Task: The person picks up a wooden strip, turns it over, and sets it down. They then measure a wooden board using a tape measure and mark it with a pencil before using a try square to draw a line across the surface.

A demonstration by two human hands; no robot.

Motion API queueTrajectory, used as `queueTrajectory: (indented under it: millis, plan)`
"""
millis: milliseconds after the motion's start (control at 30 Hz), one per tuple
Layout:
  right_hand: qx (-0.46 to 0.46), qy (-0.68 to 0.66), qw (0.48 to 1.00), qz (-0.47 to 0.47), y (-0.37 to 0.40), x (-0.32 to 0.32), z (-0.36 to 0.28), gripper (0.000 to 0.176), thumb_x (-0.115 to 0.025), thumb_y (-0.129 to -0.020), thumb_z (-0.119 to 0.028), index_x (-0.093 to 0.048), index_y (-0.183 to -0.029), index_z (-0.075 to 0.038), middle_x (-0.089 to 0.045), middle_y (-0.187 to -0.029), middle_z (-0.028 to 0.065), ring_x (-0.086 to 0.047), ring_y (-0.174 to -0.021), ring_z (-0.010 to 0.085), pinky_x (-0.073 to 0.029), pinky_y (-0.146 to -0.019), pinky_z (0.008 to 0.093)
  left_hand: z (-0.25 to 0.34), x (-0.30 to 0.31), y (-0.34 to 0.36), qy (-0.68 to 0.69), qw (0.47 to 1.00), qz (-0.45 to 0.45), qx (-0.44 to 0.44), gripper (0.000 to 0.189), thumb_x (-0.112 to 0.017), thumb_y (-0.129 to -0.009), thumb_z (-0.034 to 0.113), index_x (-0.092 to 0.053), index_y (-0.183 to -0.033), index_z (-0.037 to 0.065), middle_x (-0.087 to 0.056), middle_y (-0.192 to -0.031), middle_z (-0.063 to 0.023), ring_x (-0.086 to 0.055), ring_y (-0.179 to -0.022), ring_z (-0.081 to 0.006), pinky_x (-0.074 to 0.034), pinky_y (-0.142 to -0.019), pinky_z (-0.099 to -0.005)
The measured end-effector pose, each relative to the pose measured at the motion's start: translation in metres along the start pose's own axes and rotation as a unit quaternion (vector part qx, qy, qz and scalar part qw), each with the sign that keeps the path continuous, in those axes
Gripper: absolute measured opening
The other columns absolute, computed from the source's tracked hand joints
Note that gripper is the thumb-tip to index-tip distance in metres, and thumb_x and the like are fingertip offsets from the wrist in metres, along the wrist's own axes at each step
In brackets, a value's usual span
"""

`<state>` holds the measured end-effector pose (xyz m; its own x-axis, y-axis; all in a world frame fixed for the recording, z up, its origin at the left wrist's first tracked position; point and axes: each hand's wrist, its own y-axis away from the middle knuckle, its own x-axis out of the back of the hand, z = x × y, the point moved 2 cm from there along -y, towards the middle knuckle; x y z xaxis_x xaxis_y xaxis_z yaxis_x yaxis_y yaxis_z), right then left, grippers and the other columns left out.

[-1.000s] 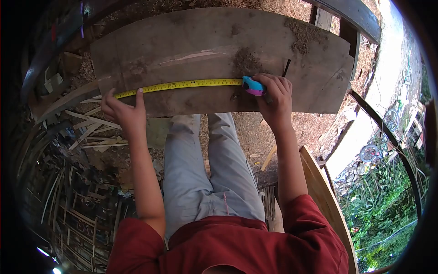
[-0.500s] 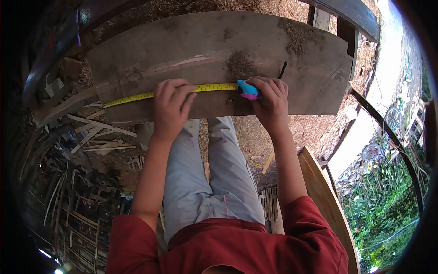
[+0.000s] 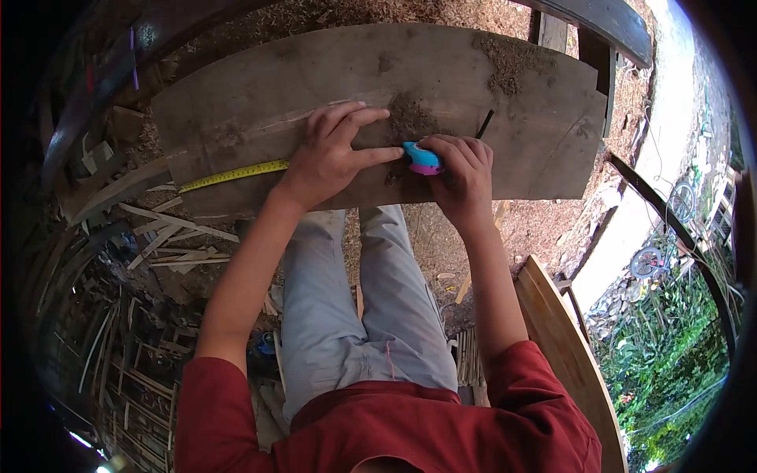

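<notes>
A wide brown wooden board [image 3: 315, 71] with sawdust patches lies across my front. The yellow tape blade [image 3: 233, 176] runs along its near side from the left edge and passes beneath my left hand [image 3: 335, 154]. That hand is spread over the blade, its index finger reaching the blue and pink tape measure case [image 3: 424, 159]. My right hand [image 3: 467, 169] is closed around the case. A thin black stick-like object [image 3: 485, 124] pokes out just beyond the right hand's fingers.
Thin wood strips [image 3: 185, 251] lie scattered at the left. A curved wooden plank [image 3: 564, 339] stands beside my right arm. Dark beams [image 3: 607, 24] cross the upper right, and a bicycle [image 3: 646, 262] shows farther right.
My left hand has moved right along the blade towards the case, and its fingers have spread. My right hand, still holding the case, has shifted slightly left.
</notes>
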<state>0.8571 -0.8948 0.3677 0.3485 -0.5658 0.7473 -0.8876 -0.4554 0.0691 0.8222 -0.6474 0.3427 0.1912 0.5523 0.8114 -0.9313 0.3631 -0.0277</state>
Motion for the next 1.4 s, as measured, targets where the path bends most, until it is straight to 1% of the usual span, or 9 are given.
queueTrajectory:
  millis: [167, 567, 733, 833, 967, 1067, 1167, 1267, 1400]
  plan:
    - [0.001, -0.003, 1.000, 0.000, 0.001, 0.000, 0.001, 0.046, -0.079, -0.079, -0.004, -0.075, -0.122, -0.018, -0.077, -0.122, -0.0006, -0.066, -0.114, 0.0272, -0.043, -0.107, 0.0449, -0.002, 0.001, -0.001, 0.003, 1.000, 0.011, -0.015, 0.045, -0.068, -0.094, 0.012, -0.084, -0.119, 0.045, -0.056, -0.163, 0.0014, -0.047, -0.149, -0.0289, -0.034, -0.124, -0.0483]
    - [0.018, 0.009, 0.999, -0.034, -0.004, 0.007, -0.006, 0.053, -0.078, -0.078, -0.005, -0.072, -0.130, -0.016, -0.075, -0.127, 0.0024, -0.065, -0.118, 0.0301, -0.041, -0.111, 0.0461, -0.006, 0.003, 0.002, 0.008, 0.999, 0.038, -0.032, 0.053, -0.067, -0.089, 0.010, -0.083, -0.124, 0.047, -0.052, -0.166, -0.0033, -0.046, -0.151, -0.0297, -0.033, -0.126, -0.0507]
    - [0.021, -0.012, 0.994, -0.105, -0.019, 0.025, -0.019, 0.063, -0.067, -0.078, 0.004, -0.068, -0.140, -0.012, -0.072, -0.129, 0.0107, -0.064, -0.117, 0.0359, -0.044, -0.109, 0.0483, -0.007, 0.006, 0.003, 0.037, 0.998, 0.046, -0.038, 0.053, -0.066, -0.088, 0.010, -0.083, -0.124, 0.046, -0.052, -0.165, -0.0026, -0.046, -0.150, -0.0291, -0.033, -0.126, -0.0500]
    - [-0.007, -0.034, 0.992, -0.120, -0.030, 0.031, -0.015, 0.065, -0.060, -0.077, 0.007, -0.068, -0.140, -0.009, -0.071, -0.125, 0.0138, -0.064, -0.114, 0.0389, -0.046, -0.106, 0.0482, -0.010, 0.005, 0.005, 0.061, 0.996, 0.052, -0.041, 0.054, -0.065, -0.088, 0.009, -0.083, -0.123, 0.046, -0.053, -0.164, -0.0019, -0.046, -0.150, -0.0282, -0.034, -0.127, -0.0494]
    - [0.029, -0.042, 0.991, -0.127, -0.048, 0.031, -0.014, 0.062, -0.060, -0.077, 0.006, -0.069, -0.137, -0.006, -0.071, -0.121, 0.0155, -0.064, -0.111, 0.0407, -0.048, -0.103, 0.0472, -0.011, -0.001, 0.008, 0.065, 0.995, 0.066, -0.034, 0.056, -0.065, -0.088, 0.008, -0.083, -0.123, 0.046, -0.054, -0.161, -0.0014, -0.047, -0.148, -0.0270, -0.034, -0.127, -0.0490]
    - [0.061, -0.055, 0.984, -0.158, -0.050, 0.032, -0.013, 0.058, -0.062, -0.075, 0.004, -0.070, -0.132, -0.005, -0.070, -0.121, 0.0167, -0.064, -0.113, 0.0403, -0.049, -0.103, 0.0473, -0.011, -0.001, 0.009, 0.059, 0.996, 0.064, -0.021, 0.058, -0.063, -0.088, 0.007, -0.081, -0.127, 0.047, -0.055, -0.158, -0.0010, -0.048, -0.147, -0.0264, -0.034, -0.127, -0.0492]
    - [0.017, -0.116, 0.983, -0.142, -0.045, 0.030, -0.014, 0.051, -0.067, -0.077, 0.001, -0.071, -0.128, -0.005, -0.070, -0.120, 0.0171, -0.064, -0.115, 0.0399, -0.050, -0.101, 0.0468, -0.011, -0.001, 0.008, 0.048, 0.996, 0.064, -0.032, 0.061, -0.063, -0.089, 0.010, -0.078, -0.134, 0.050, -0.057, -0.154, -0.0013, -0.048, -0.147, -0.0264, -0.034, -0.127, -0.0496]
    - [0.036, -0.092, 0.981, -0.168, -0.042, 0.028, -0.024, 0.049, -0.077, -0.078, -0.006, -0.071, -0.127, -0.005, -0.070, -0.120, 0.0170, -0.065, -0.116, 0.0398, -0.051, -0.101, 0.0472, -0.013, -0.001, 0.009, 0.063, 0.993, 0.092, -0.033, 0.054, -0.062, -0.093, 0.014, -0.076, -0.133, 0.047, -0.058, -0.150, -0.0028, -0.050, -0.145, -0.0276, -0.036, -0.126, -0.0501]
    - [0.053, -0.030, 0.984, -0.169, -0.042, 0.019, -0.023, 0.050, -0.087, -0.075, -0.012, -0.072, -0.123, -0.008, -0.070, -0.118, 0.0137, -0.065, -0.111, 0.0387, -0.050, -0.098, 0.0477, -0.016, -0.005, 0.010, 0.083, 0.989, 0.113, -0.037, 0.031, -0.062, -0.098, 0.019, -0.073, -0.121, 0.035, -0.059, -0.146, -0.0049, -0.054, -0.141, -0.0297, -0.039, -0.124, -0.0512]
